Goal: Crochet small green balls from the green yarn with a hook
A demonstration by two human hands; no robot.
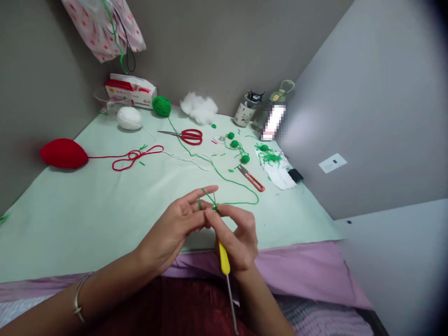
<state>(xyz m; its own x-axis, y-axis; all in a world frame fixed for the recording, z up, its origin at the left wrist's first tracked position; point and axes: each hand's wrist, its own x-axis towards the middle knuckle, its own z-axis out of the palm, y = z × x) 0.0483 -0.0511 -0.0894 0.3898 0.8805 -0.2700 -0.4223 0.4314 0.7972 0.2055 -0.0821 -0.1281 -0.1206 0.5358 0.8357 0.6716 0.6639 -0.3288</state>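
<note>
My right hand [238, 233] is closed around a crochet hook with a yellow grip [224, 259]; its metal shaft sticks out below my palm and its thin tip rises past my fingers. Pinched between my left thumb and fingers is a tiny piece of green crochet work [215, 206], mostly covered by fingertips. My left hand [175, 219] has its index finger stretched out with green yarn looped over it. The strand of green yarn [258, 198] curves over the table and back to a green yarn ball [161, 107].
Red-handled scissors [191, 136] and orange thread snips [252, 178] lie beyond my hands. Farther out are red yarn [65, 153], white yarn [129, 118], white stuffing [199, 108], small green crocheted balls [245, 159], a tissue box [131, 93] and a pen cup [244, 112]. Walls border the table.
</note>
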